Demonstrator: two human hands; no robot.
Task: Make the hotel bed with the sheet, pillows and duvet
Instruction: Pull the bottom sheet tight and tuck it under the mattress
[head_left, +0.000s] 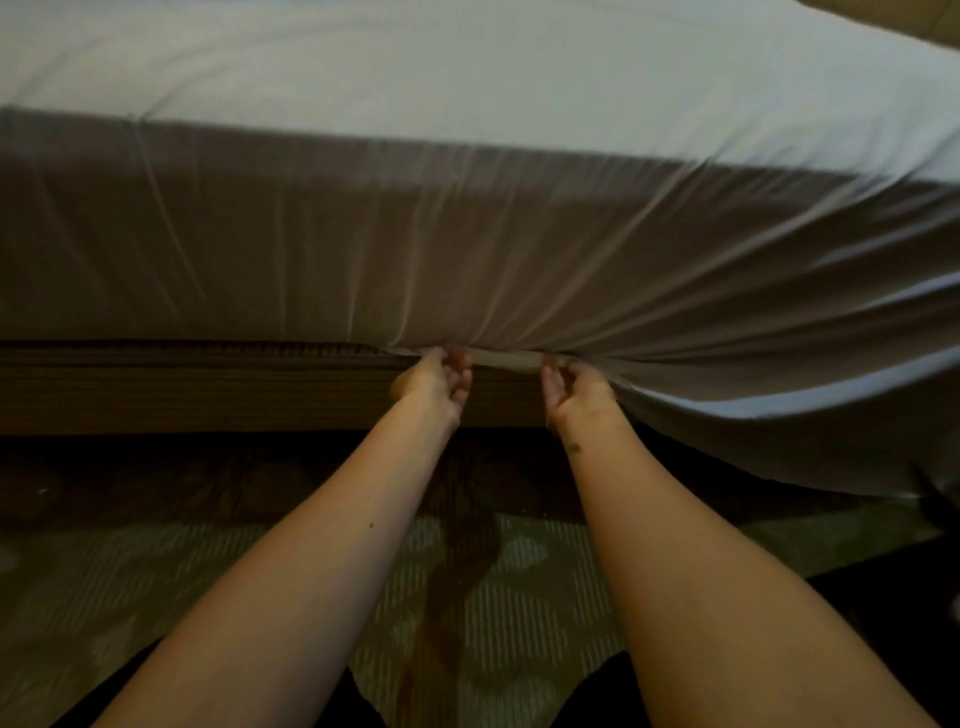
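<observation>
A white sheet (467, 244) covers the top of the mattress and hangs down its near side. My left hand (434, 382) and my right hand (576, 389) both grip the sheet's lower edge at the seam between mattress and bed base, palms up, fingers curled under the cloth. Folds fan out from the two hands up across the side. Left of my hands the sheet's edge lies tucked along the seam. To the right the sheet hangs loose and billows out toward the floor (805, 415). No pillows or duvet are in view.
A brown ribbed bed base (182, 389) runs under the mattress. Patterned carpet (156, 571) lies below, dark next to the base and lighter striped nearer me. Dark clothing shows at the bottom and right edge of the frame.
</observation>
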